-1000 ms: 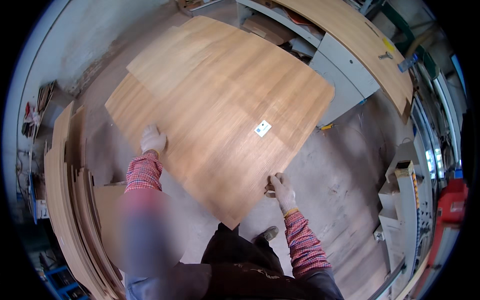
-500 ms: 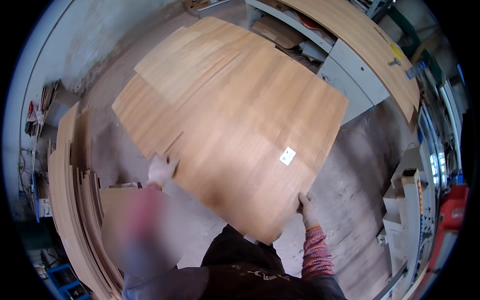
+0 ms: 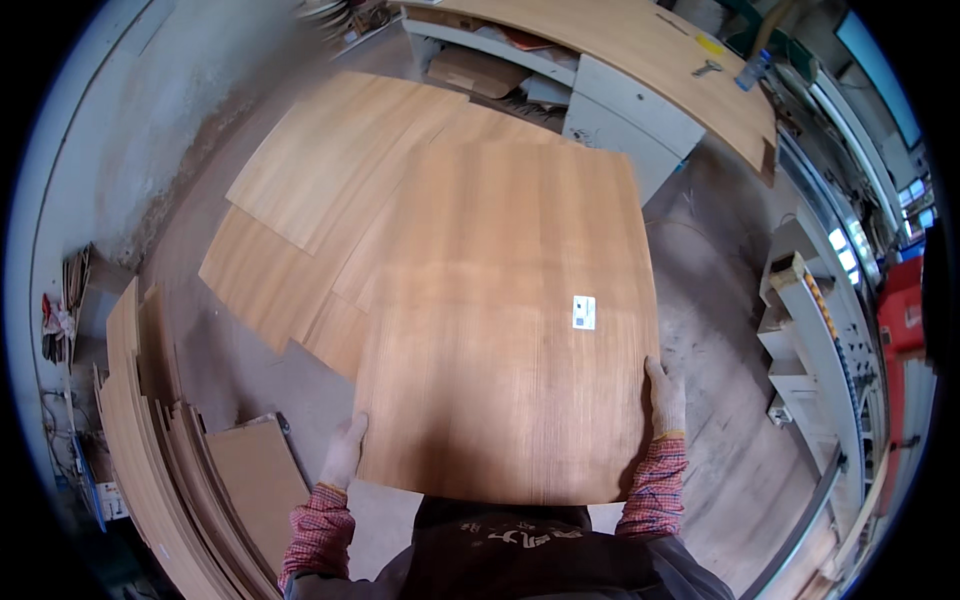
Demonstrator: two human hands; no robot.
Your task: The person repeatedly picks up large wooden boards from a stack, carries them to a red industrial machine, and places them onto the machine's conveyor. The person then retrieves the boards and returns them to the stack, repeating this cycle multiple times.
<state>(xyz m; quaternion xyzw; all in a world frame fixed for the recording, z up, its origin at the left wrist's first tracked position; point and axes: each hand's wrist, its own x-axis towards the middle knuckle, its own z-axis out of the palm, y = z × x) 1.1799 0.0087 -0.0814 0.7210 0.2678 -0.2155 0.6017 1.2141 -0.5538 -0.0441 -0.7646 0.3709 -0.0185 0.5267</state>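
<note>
A wood-grain board (image 3: 490, 370) is held in front of my body, a small white label (image 3: 584, 313) on its right half. My left hand (image 3: 345, 450), in a pale glove, grips the board's left edge near the lower corner. On the opposite edge my right hand (image 3: 666, 398), gloved too, has its thumb over the face; the fingers behind the board are hidden. Beyond and to the left lie further wood-grain boards (image 3: 275, 265), overlapping one another and partly covered by the held one.
Several long panels (image 3: 150, 440) lean at the left, with a brown board (image 3: 262, 470) beside them. A desk (image 3: 600, 45) with a white cabinet (image 3: 630, 115) stands at the back. At right are a white shelf-like frame (image 3: 800, 370) and a red case (image 3: 903, 310).
The labelled board has come away from the boards under it, turned straighter and nearer my body. My left hand has moved down to its left edge, my right hand slightly up and right.
</note>
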